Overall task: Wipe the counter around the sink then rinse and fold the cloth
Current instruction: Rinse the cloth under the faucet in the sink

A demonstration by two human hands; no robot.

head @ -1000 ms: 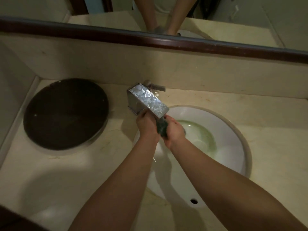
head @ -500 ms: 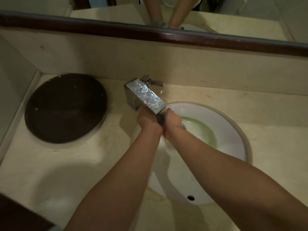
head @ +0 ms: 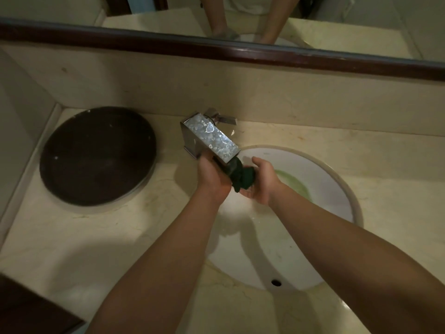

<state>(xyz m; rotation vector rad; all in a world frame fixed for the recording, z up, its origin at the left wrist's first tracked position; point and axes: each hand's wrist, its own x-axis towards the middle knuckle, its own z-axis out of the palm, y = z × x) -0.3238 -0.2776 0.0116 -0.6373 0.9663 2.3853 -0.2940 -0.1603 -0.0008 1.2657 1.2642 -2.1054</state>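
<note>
Opened out since half a second ago, the right hand (head: 263, 182) no longer presses against the left one. Its fingers are loosely spread and its palm is cupped under and beside the cloth (head: 243, 177). The two hands were clamped together then; now a gap shows the dark green bundle between them.

Head view: the left hand (head: 212, 174) grips the upper part of the cloth, its fingers tucked beneath the spout of the tap (head: 209, 137) and partly hidden by it. The cloth hangs bunched just under the spout's mouth, over the back left part of the sink (head: 337, 189). That is likely so drips fall into the bowl and not on the wiped counter (head: 96, 237). The cupped right palm looks placed to catch and turn the bundle between squeezes. I cannot tell whether water is running. The rinse seems under way, and the fold is not yet begun.

A greenish streak (head: 298, 184) lies in the bowl to the right of the hands, and the overflow hole (head: 276, 282) is at the bowl's near side. A dark round disc (head: 96, 155) sits at the counter's back left corner, well apart from the sink. Above the back edge of the counter, a mirror (head: 337, 27) shows both forearms.
</note>
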